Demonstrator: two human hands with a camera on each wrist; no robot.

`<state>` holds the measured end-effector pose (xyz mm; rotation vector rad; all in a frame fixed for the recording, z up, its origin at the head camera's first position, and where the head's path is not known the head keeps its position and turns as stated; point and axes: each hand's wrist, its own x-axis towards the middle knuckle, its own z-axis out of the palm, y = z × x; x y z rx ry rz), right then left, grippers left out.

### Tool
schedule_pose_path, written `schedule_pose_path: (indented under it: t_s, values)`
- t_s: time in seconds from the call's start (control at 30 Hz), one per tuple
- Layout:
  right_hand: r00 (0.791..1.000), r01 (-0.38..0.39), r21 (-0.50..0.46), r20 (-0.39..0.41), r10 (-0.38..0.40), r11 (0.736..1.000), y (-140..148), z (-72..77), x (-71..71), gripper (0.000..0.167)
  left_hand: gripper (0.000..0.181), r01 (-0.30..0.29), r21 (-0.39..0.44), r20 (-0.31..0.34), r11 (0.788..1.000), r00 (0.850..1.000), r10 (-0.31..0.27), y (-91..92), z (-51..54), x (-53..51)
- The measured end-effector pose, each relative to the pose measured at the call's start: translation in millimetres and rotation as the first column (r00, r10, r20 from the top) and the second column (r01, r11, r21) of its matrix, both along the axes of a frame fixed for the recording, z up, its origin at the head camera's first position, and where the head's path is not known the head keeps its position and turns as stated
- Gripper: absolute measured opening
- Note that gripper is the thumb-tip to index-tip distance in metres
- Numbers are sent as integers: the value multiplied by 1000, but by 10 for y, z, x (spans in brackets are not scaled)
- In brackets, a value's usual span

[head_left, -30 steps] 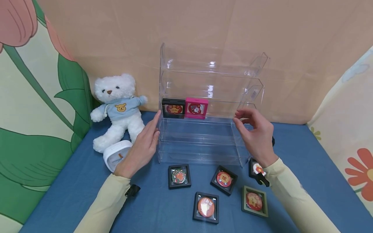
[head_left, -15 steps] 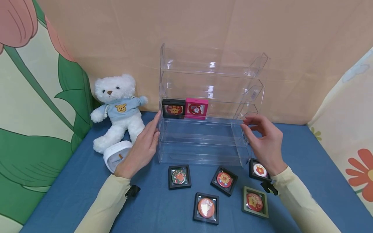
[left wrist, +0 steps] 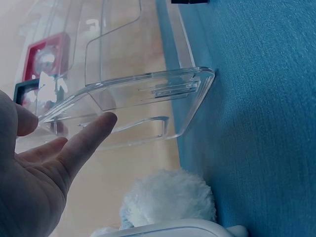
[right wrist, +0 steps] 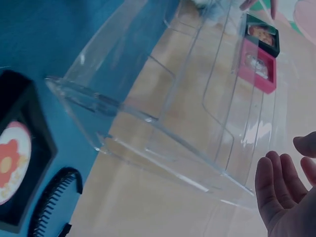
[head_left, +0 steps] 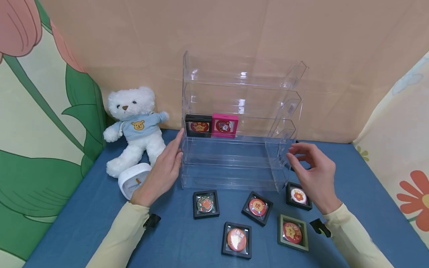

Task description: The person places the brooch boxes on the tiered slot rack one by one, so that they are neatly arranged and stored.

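My left hand (head_left: 159,176) touches the left side of the clear tiered acrylic rack (head_left: 231,183), its fingers straight. Off the rack's right side, my right hand (head_left: 315,175) hovers with fingers loosely bent and nothing between them. On one tier, at the left end, a black display case (head_left: 198,125) and a pink display case (head_left: 225,125) stand side by side, each with a round badge. In front lie more cased badges: a green-printed one (head_left: 206,204), a red one (head_left: 257,208), an orange one (head_left: 236,240), an olive-framed one (head_left: 293,233) and a flower one (head_left: 298,195).
Left of the rack a white teddy bear (head_left: 137,130) in a blue top sits against the beige backdrop (head_left: 335,74). A white rounded object like a clock (head_left: 129,182) lies by my left wrist. A black toothed object (right wrist: 54,202) is near the flower badge.
My right hand has moved right and toward me, away from the rack's right side, uncovering the flower badge. The left hand stays against the rack. The badges have not moved.
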<state>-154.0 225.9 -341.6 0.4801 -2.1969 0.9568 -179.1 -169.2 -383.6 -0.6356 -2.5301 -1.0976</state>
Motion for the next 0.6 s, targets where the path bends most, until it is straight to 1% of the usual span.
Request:
schedule_pose_path:
  t_s: [0.33,0.6]
  values:
    - [999,27,30,40,-28,999,124,-95,93,43,68,1,2,6,1000,1000,-2,-13,-2,1]
    - [995,58,64,77,-63,996,270,-213,193,40,70,3,1,-1,1000,1000,-3,-11,-1,-12]
